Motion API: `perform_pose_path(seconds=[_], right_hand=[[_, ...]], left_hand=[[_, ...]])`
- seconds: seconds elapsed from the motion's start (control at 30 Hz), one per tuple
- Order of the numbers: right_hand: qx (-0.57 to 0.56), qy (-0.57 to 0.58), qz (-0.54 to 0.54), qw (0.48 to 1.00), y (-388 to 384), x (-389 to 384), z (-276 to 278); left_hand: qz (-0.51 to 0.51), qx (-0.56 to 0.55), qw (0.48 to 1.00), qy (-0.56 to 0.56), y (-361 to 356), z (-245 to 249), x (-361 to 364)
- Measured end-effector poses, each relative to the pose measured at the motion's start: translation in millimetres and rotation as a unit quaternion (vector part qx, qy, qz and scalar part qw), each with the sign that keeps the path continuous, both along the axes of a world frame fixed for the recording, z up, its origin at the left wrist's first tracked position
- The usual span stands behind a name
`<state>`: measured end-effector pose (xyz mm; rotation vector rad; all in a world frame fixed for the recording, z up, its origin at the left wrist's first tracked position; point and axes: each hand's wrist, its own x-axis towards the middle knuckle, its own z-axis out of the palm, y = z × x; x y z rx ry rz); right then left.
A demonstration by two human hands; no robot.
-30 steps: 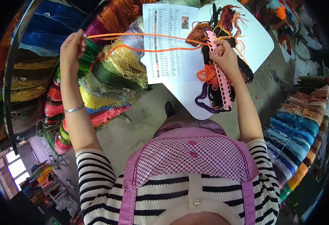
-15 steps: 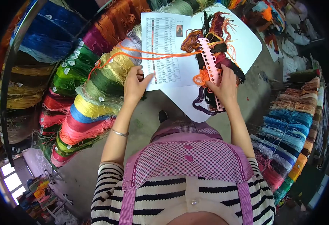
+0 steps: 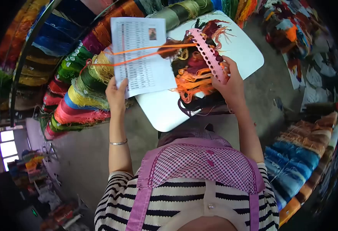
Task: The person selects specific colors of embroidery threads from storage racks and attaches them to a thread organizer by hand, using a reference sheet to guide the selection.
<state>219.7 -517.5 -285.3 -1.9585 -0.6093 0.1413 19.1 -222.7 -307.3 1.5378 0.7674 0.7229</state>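
Left hand (image 3: 117, 95) in a grasp on the near left corner of a printed sheet (image 3: 144, 74). Right hand (image 3: 233, 82) with thumb and fingers around the near end of a pink perforated strip (image 3: 207, 54), slanted over a white board (image 3: 157, 113). Multicoloured threads (image 3: 197, 75) on the strip; orange strands (image 3: 176, 46) leftward across the sheet. Farther left, banked yarn (image 3: 88, 100); near right, blue skeins (image 3: 292, 161).

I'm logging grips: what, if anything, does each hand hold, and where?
Left hand: printed sheet, by its lower left corner. Right hand: pink strip, by its lower end.
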Motion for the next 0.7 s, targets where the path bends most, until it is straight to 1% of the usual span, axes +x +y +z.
perform_pose_path(seconds=[0.07, 0.1, 0.13, 0.17, 0.2, 0.23, 0.27, 0.3, 0.33, 0.37, 0.4, 0.43, 0.47, 0.5, 0.53, 0.57, 0.6, 0.63, 0.67, 0.7], right_hand=[[0.002, -0.052, 0.026, 0.998, -13.5, 19.4, 16.8], [0.008, -0.054, 0.041, 0.998, -16.7, 27.5, 23.0], [0.060, 0.003, 0.058, 0.997, -18.8, 35.5, 28.3], [0.111, 0.055, 0.073, 0.990, -20.1, 46.2, 34.4], [0.110, 0.001, 0.077, 0.991, -18.0, 60.1, 32.6], [0.112, -0.058, 0.075, 0.989, -13.4, 74.7, 27.1], [0.126, -0.062, 0.069, 0.988, -7.9, 84.1, 27.5], [0.131, -0.067, 0.057, 0.987, -0.1, 96.8, 20.5], [0.136, -0.127, 0.057, 0.981, 4.9, 104.9, 18.7], [0.151, -0.063, 0.066, 0.984, 13.6, 109.6, 16.4], [0.154, -0.070, 0.080, 0.982, 20.7, 113.1, 16.9], [0.136, -0.057, 0.089, 0.985, 29.9, 115.1, 12.9], [0.167, -0.110, 0.103, 0.974, 41.8, 127.0, -4.1], [0.169, -0.134, 0.118, 0.969, 53.1, 133.9, -11.9], [0.156, -0.164, 0.126, 0.966, 61.5, 140.0, -16.8], [0.157, -0.119, 0.149, 0.969, 69.5, 144.2, -20.2], [0.148, -0.146, 0.168, 0.964, 77.6, 151.9, -27.8], [0.125, -0.121, 0.194, 0.965, 79.9, 157.0, -25.8], [0.104, -0.119, 0.201, 0.967, 85.9, 161.9, -32.9], [0.086, -0.124, 0.234, 0.961, 92.6, 171.5, -47.4]], left_hand=[[0.053, 0.003, 0.998, -0.044, -17.0, 7.4, 1.9], [0.079, 0.002, 0.995, -0.065, -25.6, 13.5, 2.2], [0.093, 0.009, 0.993, -0.067, -32.2, 19.8, -2.8], [0.137, 0.049, 0.989, -0.024, -35.0, 24.7, -8.5], [0.177, 0.088, 0.980, 0.013, -31.8, 28.3, -11.2], [0.249, 0.084, 0.965, -0.010, -14.1, 15.8, -25.2], [0.284, 0.105, 0.953, 0.018, -0.8, 16.7, -42.4], [0.312, 0.154, 0.937, -0.020, 14.2, 12.2, -60.3], [0.330, 0.079, 0.934, -0.110, 18.7, 16.9, -73.7], [0.334, 0.032, 0.934, -0.123, 27.9, 18.9, -95.2], [0.373, 0.009, 0.914, -0.161, 29.4, 20.4, -105.2], [0.402, 0.011, 0.896, -0.188, 58.8, -9.0, -141.6], [0.354, 0.103, 0.922, -0.115, 118.1, -62.9, -204.5], [0.354, -0.080, 0.883, -0.297, 108.5, -51.3, -193.6], [0.405, -0.001, 0.887, -0.221, 63.7, -28.3, -149.6], [0.475, 0.036, 0.853, -0.214, 51.7, -29.4, -125.9], [0.513, 0.083, 0.852, -0.066, 35.7, -17.3, -106.8], [0.547, 0.049, 0.818, -0.171, 9.0, -2.2, -56.0], [0.495, 0.067, 0.840, -0.211, 0.4, -8.6, -32.4], [0.442, 0.082, 0.857, -0.251, -5.2, -19.8, -8.6]])
